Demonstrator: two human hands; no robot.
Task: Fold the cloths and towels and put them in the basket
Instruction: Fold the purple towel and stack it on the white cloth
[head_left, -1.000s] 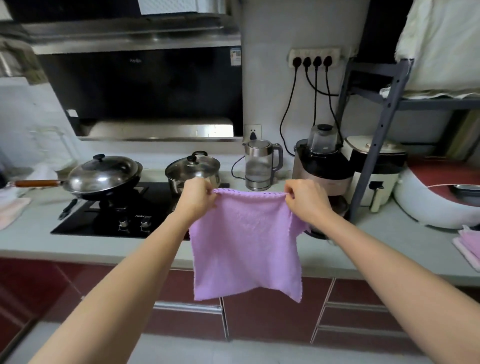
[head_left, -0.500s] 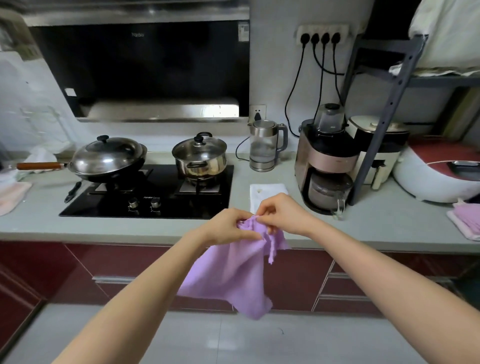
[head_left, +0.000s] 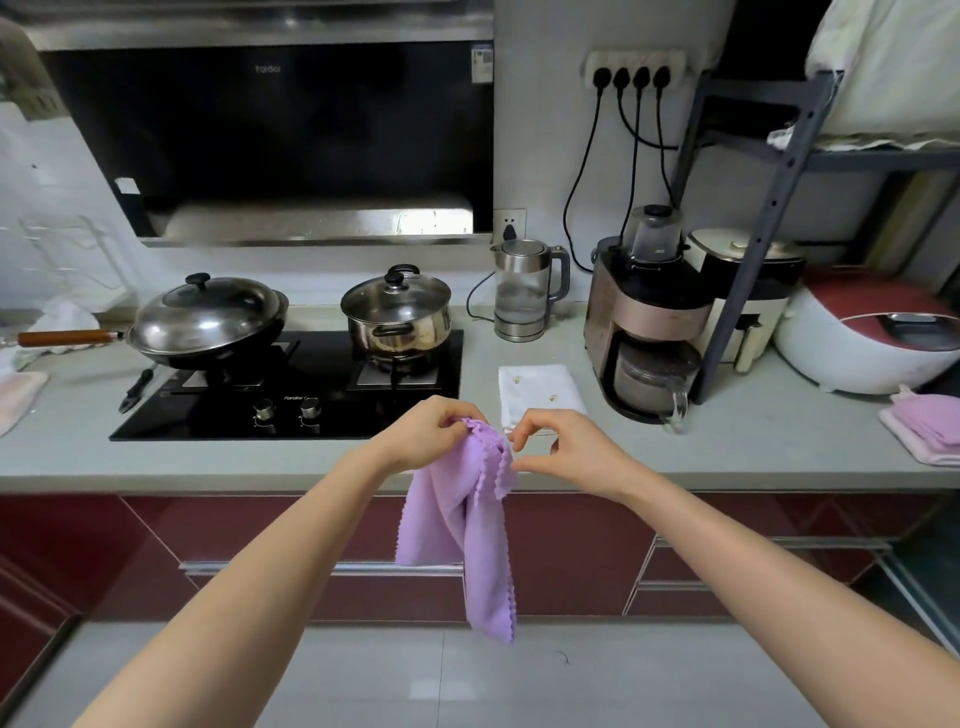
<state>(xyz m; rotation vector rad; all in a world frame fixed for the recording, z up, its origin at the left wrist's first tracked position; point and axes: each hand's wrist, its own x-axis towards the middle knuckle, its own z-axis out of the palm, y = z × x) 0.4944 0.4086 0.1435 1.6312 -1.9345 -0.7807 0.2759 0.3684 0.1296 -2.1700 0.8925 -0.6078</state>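
- We see the left hand (head_left: 423, 434) at frame centre pinching the top of the purple cloth (head_left: 462, 519), which hangs doubled below its fingers.
- The right hand (head_left: 563, 449) sits just beside the cloth's upper edge, fingers curled, thumb and forefinger apart, holding nothing.
- A folded white cloth (head_left: 540, 392) lies on the counter (head_left: 753, 447) behind both hands.

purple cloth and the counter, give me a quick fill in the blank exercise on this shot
1. The purple cloth hangs from the ____ hand.
2. The right hand holds ____.
3. The folded white cloth lies between the hob and the ____ machine.
4. The steel pot wears a ____.

Missing words: left; nothing; coffee; lid
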